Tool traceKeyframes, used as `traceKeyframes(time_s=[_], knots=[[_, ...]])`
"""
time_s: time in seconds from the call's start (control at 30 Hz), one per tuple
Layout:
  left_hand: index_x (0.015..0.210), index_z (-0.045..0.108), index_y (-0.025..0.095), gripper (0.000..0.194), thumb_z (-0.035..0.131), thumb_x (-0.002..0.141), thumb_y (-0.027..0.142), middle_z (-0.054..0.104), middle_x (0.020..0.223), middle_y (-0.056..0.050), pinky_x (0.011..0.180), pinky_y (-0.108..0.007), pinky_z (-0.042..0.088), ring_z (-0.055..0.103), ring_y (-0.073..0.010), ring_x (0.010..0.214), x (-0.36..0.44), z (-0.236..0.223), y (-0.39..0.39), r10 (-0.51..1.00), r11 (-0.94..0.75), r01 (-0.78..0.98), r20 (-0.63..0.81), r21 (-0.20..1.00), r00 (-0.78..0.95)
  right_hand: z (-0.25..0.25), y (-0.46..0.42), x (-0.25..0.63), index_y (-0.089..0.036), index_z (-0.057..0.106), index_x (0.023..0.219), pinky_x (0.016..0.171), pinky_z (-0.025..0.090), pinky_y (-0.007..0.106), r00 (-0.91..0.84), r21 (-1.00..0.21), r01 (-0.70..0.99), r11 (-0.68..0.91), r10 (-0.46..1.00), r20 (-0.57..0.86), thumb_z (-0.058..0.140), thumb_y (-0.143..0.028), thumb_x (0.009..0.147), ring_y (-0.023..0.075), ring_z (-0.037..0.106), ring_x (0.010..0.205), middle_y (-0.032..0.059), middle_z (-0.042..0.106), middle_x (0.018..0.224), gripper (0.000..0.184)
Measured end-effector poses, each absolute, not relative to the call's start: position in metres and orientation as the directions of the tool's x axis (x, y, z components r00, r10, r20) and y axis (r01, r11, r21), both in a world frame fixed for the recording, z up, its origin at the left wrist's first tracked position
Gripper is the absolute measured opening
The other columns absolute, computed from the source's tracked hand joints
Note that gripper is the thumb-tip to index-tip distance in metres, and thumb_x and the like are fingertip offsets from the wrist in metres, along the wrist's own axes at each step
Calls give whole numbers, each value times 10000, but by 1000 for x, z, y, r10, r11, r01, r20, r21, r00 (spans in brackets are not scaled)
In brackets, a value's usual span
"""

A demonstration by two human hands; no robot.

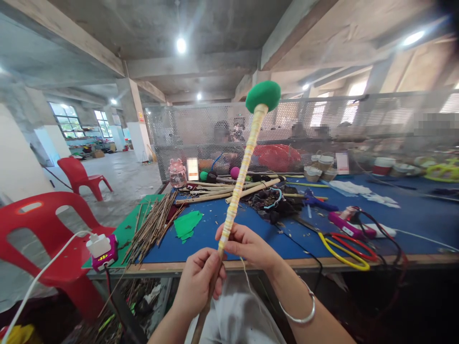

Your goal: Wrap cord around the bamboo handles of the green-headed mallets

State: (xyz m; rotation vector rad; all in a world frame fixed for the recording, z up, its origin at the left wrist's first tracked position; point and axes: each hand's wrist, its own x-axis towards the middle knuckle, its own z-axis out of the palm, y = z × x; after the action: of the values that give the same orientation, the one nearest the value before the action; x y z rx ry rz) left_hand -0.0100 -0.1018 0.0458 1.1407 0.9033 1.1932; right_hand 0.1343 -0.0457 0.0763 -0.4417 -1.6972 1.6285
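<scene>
A long wooden stick [239, 186] stands tilted in front of me, bound with pale yellow and white wrapping along its upper length. A green padded ball [263, 96] caps its top end. My left hand [203, 276] is closed round the bare brown lower part. Just above it, my right hand [244, 243] pinches the stick at the low end of the wrapping. From under the right hand a thin pale strand [245, 273] hangs down. The stick's lowest end runs out of view at the bottom.
On the blue table lie thin twigs [152, 229], a green cloth scrap [188, 224], thicker sticks, scissors with yellow and red handles [340, 251] and a glue gun [319, 200]. A purple power strip [349, 225] sits right. Red chairs [53, 224] stand left; a mesh partition [201, 129] rises behind.
</scene>
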Motion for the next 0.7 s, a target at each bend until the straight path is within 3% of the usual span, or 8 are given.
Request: traceKeyframes(time_s=[0.1, 0.2, 0.27, 0.53, 0.7], knots=[[765, 529, 141, 347, 473, 764, 483, 499, 511, 34, 327, -157, 270, 357, -34, 324, -11, 47, -104, 980, 41, -189, -2, 981, 201, 73, -45, 131, -147, 481, 824, 587, 392, 233, -629, -964, -200, 177, 731, 265, 633, -368, 701, 91, 471, 597, -15, 498, 681, 295], [868, 546, 155, 313, 612, 688, 402, 553, 637, 21, 406, -148, 325, 433, -42, 445, -12, 45, -105, 994, -110, -86, 110, 990, -14, 73, -45, 126, -142, 490, 798, 584, 369, 212, -571, -962, -128, 242, 775, 271, 644, -346, 692, 85, 438, 618, -23, 474, 684, 277], [856, 549, 152, 327, 664, 643, 372, 543, 613, 30, 421, -149, 336, 446, -49, 462, -12, 43, -106, 986, -148, -42, 144, 988, -82, 74, -45, 126, -139, 496, 799, 577, 357, 204, -569, -963, -111, 245, 779, 264, 644, -337, 693, 80, 425, 617, -26, 465, 683, 269], [818, 503, 152, 328, 442, 787, 473, 492, 481, 51, 245, -145, 184, 257, -15, 236, -9, 42, -109, 981, 86, -384, -11, 920, 193, 77, -44, 127, -142, 482, 821, 588, 394, 236, -685, -960, -253, 117, 679, 263, 628, -378, 706, 89, 478, 596, -9, 499, 693, 301], [875, 523, 157, 350, 667, 642, 375, 532, 611, 39, 316, -123, 283, 406, -23, 376, -11, 35, -105, 996, -90, -186, 85, 978, -33, 71, -42, 120, -140, 487, 753, 571, 363, 206, -588, -969, -132, 211, 770, 248, 663, -375, 668, 74, 429, 601, -25, 473, 678, 305]])
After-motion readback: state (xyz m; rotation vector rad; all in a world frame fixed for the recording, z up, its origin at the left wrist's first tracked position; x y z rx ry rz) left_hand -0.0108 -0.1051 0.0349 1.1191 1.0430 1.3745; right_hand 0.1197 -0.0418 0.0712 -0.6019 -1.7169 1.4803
